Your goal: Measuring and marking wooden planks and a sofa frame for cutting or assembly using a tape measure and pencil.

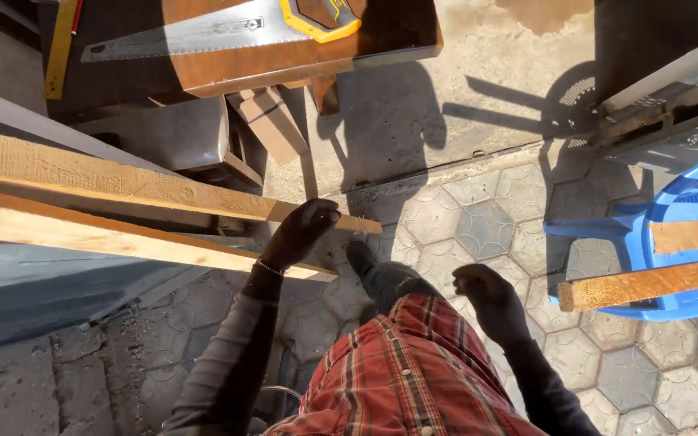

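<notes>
L hand (302,232): raised btw two long wooden planks, back of hand to camera, fingers curled at the end of the upper plank (147,184); looks to be touching its edge, but can't tell if fingers actually clamp it. Thin bracelet at wrist.
R hand (485,292): hangs free over the paving, fingers loosely curled inward, holds nothing, well apart from any wood.
Upper plank: rough, pale, runs from left edge down-right, end just past L hand.
Lower plank (115,234): lighter, sunlit, roughly parallel below the upper one; its end sits just under L wrist.
Handsaw (228,28): lies flat on a brown board (284,56) at top, blade pointing left, yellow-black handle to the right.
Yellow level/rule (60,44): top left, leaning nr the board.
Wood block (272,121): short offcut under the board's edge.
Blue plastic chair (680,234): right side, w/ two short wood pieces (648,282) resting across it.
Ground: hexagonal pavers (478,226) under the person, bare concrete beyond.
Person: red plaid shirt (414,379), dark sleeves, one shoe (359,257) visible btw the hands.
</notes>
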